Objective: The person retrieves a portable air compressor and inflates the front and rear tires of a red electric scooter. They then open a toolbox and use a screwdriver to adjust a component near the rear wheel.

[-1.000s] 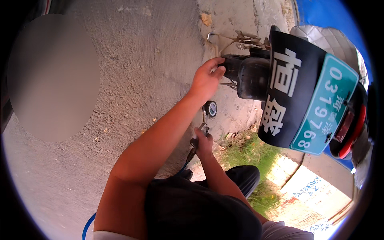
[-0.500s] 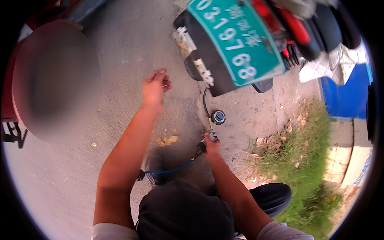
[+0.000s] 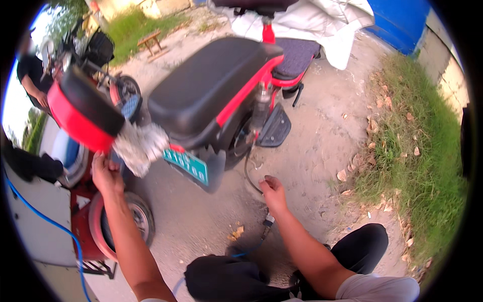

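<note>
Your left hand (image 3: 107, 173) has moved up to the red-and-black backrest (image 3: 83, 118), grip unclear | right hand (image 3: 274, 194) bent at the dark hose (image 3: 247, 168); can't tell if it grasps | hose reaches toward the rear wheel (image 3: 238, 143), apparently connected; remaining work unshown | black seat (image 3: 211, 75) now visible, gauge not

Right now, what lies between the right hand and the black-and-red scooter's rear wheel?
In the head view, a thin dark hose curves between the right hand and the rear wheel.
</note>
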A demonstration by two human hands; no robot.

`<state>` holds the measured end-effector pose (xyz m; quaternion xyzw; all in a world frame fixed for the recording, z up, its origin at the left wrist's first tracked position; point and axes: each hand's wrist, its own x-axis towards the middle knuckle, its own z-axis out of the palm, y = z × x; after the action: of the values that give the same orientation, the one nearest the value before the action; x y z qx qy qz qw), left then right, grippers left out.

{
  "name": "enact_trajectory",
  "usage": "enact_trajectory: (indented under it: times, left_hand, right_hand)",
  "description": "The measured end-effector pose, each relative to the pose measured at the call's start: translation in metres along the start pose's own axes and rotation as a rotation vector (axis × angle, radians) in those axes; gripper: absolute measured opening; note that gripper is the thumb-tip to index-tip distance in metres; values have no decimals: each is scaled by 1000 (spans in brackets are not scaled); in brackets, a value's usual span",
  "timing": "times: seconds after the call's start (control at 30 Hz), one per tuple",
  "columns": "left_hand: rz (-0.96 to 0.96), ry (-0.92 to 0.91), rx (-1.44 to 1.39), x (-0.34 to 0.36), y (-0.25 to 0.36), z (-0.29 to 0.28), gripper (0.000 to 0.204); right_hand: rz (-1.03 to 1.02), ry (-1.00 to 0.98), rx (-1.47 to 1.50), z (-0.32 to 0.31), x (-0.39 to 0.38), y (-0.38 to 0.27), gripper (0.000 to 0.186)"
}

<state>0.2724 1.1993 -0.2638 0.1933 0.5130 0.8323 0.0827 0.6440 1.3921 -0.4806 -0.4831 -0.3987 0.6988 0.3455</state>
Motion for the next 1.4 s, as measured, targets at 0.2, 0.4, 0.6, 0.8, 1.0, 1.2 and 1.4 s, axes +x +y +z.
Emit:
enact_trajectory:
  times: [0.2, 0.4, 0.6, 0.8, 1.0, 1.2, 1.4]
  left_hand:
    - [-214, -218, -103, -8, 139, 156, 45]
    - [-470, -266, 467, -5, 199, 245, 22]
    - [-791, -335, 696, 30, 206, 246, 32]
    - [-917, -419, 929, 61, 176, 233, 34]
    - [-410, -1498, 1429, 87, 141, 235, 28]
    - [-152, -2193, 1622, 110, 117, 240, 30]
    - [-1566, -988, 1095, 115, 111, 235, 31]
  right_hand:
    - [169, -263, 66, 11, -68, -119, 32]
    - [685, -346, 302, 79, -161, -274, 31]
    - [772, -242, 267, 161, -188, -371, 50]
    - [935, -241, 379, 212, -169, -386, 42]
    - [1085, -330, 10, 213, -121, -389, 36]
    - [1167, -462, -181, 236, -113, -379, 35]
    - [1207, -454, -38, 237, -107, -335, 26]
